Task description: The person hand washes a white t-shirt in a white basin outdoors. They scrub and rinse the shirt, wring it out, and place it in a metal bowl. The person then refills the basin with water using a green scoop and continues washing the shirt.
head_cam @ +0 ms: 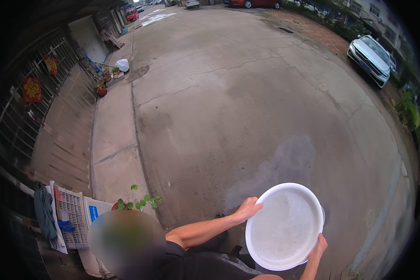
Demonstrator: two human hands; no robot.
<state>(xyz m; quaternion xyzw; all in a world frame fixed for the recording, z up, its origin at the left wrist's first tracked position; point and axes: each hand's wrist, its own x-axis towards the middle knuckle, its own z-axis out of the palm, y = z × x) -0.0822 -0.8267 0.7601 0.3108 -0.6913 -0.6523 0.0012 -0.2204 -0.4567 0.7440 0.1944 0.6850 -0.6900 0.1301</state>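
A round white basin (283,227) holds cloudy water with small bubbles on its surface. My left hand (250,209) grips its upper left rim, thumb near the inside edge. Lower down on the right side, my right hand (316,246) grasps the rim, with the fingers partly hidden by the basin. A white curved edge (323,217) shows behind the basin on the right; what it belongs to is hidden. Beyond the basin, a dark wet patch (283,164) spreads over the concrete ground.
Left of me stand a potted plant (145,202), a white Midea box (94,210) and a plastic crate (71,217) with cloth beside it. A blurred patch covers part of that side. Plant pots (101,90) line the wall; a white car (371,57) is parked right.
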